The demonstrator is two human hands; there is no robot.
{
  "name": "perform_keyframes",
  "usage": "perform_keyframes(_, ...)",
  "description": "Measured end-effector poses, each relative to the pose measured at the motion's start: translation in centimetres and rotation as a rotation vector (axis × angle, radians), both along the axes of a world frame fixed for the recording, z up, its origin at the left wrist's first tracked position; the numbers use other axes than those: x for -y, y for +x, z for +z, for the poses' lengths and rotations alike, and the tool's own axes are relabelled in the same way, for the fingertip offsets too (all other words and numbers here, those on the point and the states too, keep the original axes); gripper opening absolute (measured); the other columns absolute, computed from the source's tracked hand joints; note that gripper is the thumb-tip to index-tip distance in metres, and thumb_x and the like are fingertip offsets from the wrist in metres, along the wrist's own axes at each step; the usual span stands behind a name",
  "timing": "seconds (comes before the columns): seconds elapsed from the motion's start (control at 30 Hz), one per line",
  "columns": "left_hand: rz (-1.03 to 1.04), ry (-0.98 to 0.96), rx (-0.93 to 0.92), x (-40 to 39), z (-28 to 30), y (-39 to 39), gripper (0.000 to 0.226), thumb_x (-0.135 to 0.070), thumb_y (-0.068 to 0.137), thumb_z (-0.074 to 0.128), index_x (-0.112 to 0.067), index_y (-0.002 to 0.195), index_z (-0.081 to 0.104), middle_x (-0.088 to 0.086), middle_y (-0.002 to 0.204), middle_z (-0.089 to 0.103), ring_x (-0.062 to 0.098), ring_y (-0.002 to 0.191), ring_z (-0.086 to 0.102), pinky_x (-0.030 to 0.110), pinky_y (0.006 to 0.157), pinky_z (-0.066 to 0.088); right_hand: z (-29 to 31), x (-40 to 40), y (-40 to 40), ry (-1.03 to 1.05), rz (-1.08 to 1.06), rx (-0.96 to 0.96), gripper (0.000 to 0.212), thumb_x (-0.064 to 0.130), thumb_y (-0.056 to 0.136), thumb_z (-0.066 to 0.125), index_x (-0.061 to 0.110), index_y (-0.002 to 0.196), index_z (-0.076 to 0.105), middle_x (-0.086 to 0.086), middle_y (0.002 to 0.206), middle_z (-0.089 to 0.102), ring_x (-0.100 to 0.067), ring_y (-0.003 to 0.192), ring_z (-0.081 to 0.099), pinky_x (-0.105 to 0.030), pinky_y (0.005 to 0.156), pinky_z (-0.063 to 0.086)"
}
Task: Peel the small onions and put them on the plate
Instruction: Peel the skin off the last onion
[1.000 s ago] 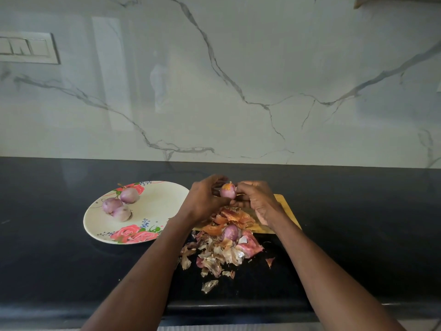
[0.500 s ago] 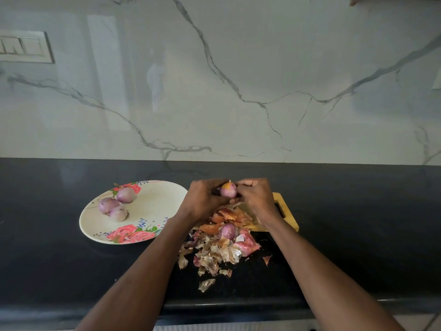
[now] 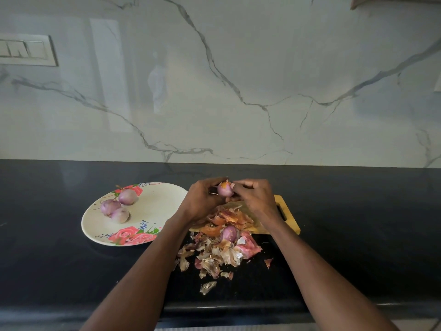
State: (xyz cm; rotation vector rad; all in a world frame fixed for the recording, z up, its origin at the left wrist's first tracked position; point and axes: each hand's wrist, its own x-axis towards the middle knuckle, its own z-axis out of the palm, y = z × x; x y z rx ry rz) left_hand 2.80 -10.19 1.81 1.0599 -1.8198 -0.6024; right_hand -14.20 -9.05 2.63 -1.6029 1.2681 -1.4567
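Your left hand and right hand meet above the far end of the cutting board, both curled round one small onion. Since a second ago the hands have barely shifted: the onion stays pinched between them at the same spot, and your right fingertips have crept up to the orange scrap of skin at its top. Left fingers wrap the onion from 9 o'clock, right fingers and thumb from 3 o'clock.

From the held onion, the floral plate lies at 8 o'clock on the black desk, carrying three peeled onions in a cluster, touching one another, unchanged. At 6 o'clock, another onion sits among the heap of peels, which spills off the board's near edge onto the desk.
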Motion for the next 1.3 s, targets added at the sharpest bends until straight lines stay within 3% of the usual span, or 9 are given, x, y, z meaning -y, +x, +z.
perform_keyframes(0.13,0.001,-0.003,0.031,-0.3,0.0,-0.2,0.042,-0.018,0.080,0.084,-0.017,0.120,0.071,-0.009,0.107,0.074,0.004,0.097,0.070,0.026,0.087,0.056,-0.2,-0.5,0.3,-0.037,-0.045,-0.111,0.011,0.013,0.084,0.078,0.023,0.079,0.078,0.010,0.067,0.073,-0.003,0.059,0.069,-0.025,0.060,0.057)
perform_keyframes(0.2,-0.015,-0.016,0.051,-0.5,0.0,-0.3,0.034,-0.019,0.082,0.083,-0.018,0.114,0.073,-0.009,0.104,0.075,0.006,0.096,0.071,0.029,0.086,0.057,-0.2,-0.7,0.5,-0.064,-0.067,-0.158,0.002,0.015,0.084,0.078,0.017,0.085,0.080,0.013,0.066,0.070,0.001,0.057,0.065,-0.024,0.057,0.054)
perform_keyframes(0.33,-0.003,-0.039,0.074,-0.6,0.2,-0.4,0.033,-0.014,0.083,0.080,-0.018,0.115,0.073,-0.008,0.104,0.075,0.003,0.095,0.070,0.027,0.086,0.057,-0.6,-1.0,0.7,-0.158,-0.097,-0.235,0.009,0.019,0.083,0.079,0.011,0.080,0.078,-0.002,0.067,0.071,-0.012,0.058,0.059,-0.038,0.050,0.048)
perform_keyframes(0.43,-0.012,-0.052,0.075,-0.5,0.2,-0.3,0.032,-0.013,0.082,0.079,-0.017,0.114,0.074,-0.008,0.102,0.076,0.003,0.094,0.070,0.026,0.085,0.057,-1.0,-0.7,0.7,-0.224,-0.119,-0.290,0.017,0.021,0.083,0.079,0.006,0.075,0.076,-0.006,0.065,0.068,-0.013,0.053,0.052,-0.038,0.046,0.042)
perform_keyframes(0.6,-0.011,-0.063,0.065,-0.4,0.0,-0.4,0.035,-0.012,0.083,0.078,-0.018,0.117,0.073,-0.007,0.106,0.076,0.003,0.096,0.070,0.027,0.086,0.057,-1.5,0.0,1.0,-0.302,-0.188,-0.364,0.016,0.010,0.084,0.074,0.001,0.072,0.072,-0.009,0.063,0.066,-0.025,0.055,0.060,-0.042,0.046,0.044)
perform_keyframes(0.73,-0.036,-0.059,0.037,-0.3,-0.1,-0.4,0.039,-0.014,0.082,0.081,-0.018,0.120,0.072,-0.007,0.109,0.075,0.002,0.099,0.070,0.027,0.089,0.056,-1.1,-0.4,1.1,-0.282,-0.202,-0.301,0.017,0.003,0.086,0.069,0.001,0.069,0.071,-0.001,0.060,0.062,0.001,0.049,0.056,-0.018,0.043,0.039)
perform_keyframes(0.9,-0.072,-0.004,-0.032,-0.2,-0.1,-0.3,0.041,-0.012,0.081,0.082,-0.018,0.120,0.071,-0.009,0.110,0.076,0.003,0.103,0.070,0.035,0.095,0.056,-1.3,0.0,0.9,-0.186,-0.180,-0.177,0.017,0.011,0.090,0.069,0.009,0.073,0.074,-0.002,0.064,0.070,-0.021,0.059,0.067,-0.042,0.054,0.055)
perform_keyframes(1.07,-0.151,0.125,-0.150,0.1,-0.1,0.0,0.044,-0.002,0.082,0.080,-0.010,0.124,0.068,0.000,0.115,0.075,0.018,0.110,0.070,0.045,0.102,0.053,-1.1,-0.2,0.8,-0.125,-0.134,-0.030,0.012,0.015,0.092,0.072,0.012,0.081,0.074,-0.004,0.070,0.073,-0.021,0.061,0.073,-0.046,0.059,0.061)
perform_keyframes(1.3,-0.236,0.253,-0.303,0.4,-0.2,0.3,0.049,0.007,0.083,0.074,-0.002,0.129,0.062,0.009,0.121,0.073,0.025,0.114,0.069,0.038,0.102,0.053,-1.0,0.4,0.7,-0.045,-0.122,0.085,0.013,0.021,0.090,0.075,0.015,0.079,0.077,-0.006,0.072,0.075,-0.031,0.071,0.074,-0.054,0.068,0.061)
